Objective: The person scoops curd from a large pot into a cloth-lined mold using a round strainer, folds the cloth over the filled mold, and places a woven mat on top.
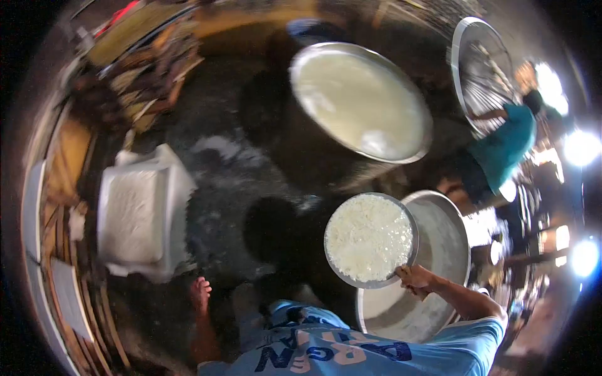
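My right hand [415,280] is closed on the edge of a round, grey pan [411,216]. White, lumpy, wet curd-like stuff [369,238] fills the pan almost to its rim. The pan is held partly over a large metal tub [465,250] with whitish liquid and foam inside. My left hand [200,292] hangs low on the left with loosely bent fingers and nothing in it. Closest to that hand is a pale rectangular box [179,207], its top full of a flat white mass [133,216].
A big round vat [301,103] of cloudy, pale liquid stands ahead. Firewood [157,75] is piled at the upper left. Another person in a teal shirt [506,144] bends at the right near a large round slatted frame [461,69]. The dark floor [219,182] looks wet.
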A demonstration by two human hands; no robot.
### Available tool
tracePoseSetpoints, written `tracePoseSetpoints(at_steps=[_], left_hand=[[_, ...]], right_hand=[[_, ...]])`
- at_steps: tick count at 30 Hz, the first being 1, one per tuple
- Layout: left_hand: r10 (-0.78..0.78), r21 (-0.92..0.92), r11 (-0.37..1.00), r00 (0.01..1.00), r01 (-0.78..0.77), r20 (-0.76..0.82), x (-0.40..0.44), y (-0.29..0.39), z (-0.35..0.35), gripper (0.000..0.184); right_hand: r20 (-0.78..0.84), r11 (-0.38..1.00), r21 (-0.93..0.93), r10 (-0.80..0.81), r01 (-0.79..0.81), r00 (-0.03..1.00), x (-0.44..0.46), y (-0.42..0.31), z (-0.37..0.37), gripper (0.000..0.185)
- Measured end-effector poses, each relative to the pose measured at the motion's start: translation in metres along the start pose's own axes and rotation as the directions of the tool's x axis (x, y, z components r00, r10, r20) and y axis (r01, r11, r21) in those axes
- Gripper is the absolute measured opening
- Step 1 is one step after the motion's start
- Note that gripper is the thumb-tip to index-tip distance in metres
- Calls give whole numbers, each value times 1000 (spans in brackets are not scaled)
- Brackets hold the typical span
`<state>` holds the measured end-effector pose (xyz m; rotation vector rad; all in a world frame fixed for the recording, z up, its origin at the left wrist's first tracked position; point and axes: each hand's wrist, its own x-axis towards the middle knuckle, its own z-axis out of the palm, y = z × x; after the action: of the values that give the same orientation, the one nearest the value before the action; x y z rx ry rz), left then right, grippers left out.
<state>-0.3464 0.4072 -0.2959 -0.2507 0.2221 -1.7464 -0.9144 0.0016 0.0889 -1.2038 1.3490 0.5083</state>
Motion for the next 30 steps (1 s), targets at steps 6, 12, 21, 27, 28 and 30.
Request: tracePoseSetpoints(at_steps=[6,12,21,27,28,30], left_hand=[[878,888,460,-147,-1,-455,-137,-52,34,22],[725,774,632,-336,-22,-602,-183,-62,97,30],[212,556,620,-564,-554,-798,-234,-168,81,45],[215,530,607,-520,-592,-827,-215,-181,84,40],[242,537,619,-511,-573,-825,-215,-177,82,39],[298,560,639,-501,-528,-813,-213,-165,82,37]], right_hand=[[334,841,-238,-398,485,854,191,-74,150,45],[382,947,139,-320,288,867,344,-238,423,34],[468,871,483,-338,84,816,467,-397,743,21],[617,814,581,-428,-16,660,537,-416,805,30],[641,759,637,-423,-136,640,540,-415,801,30],[548,751,648,-342,-129,763,537,-426,791,31]])
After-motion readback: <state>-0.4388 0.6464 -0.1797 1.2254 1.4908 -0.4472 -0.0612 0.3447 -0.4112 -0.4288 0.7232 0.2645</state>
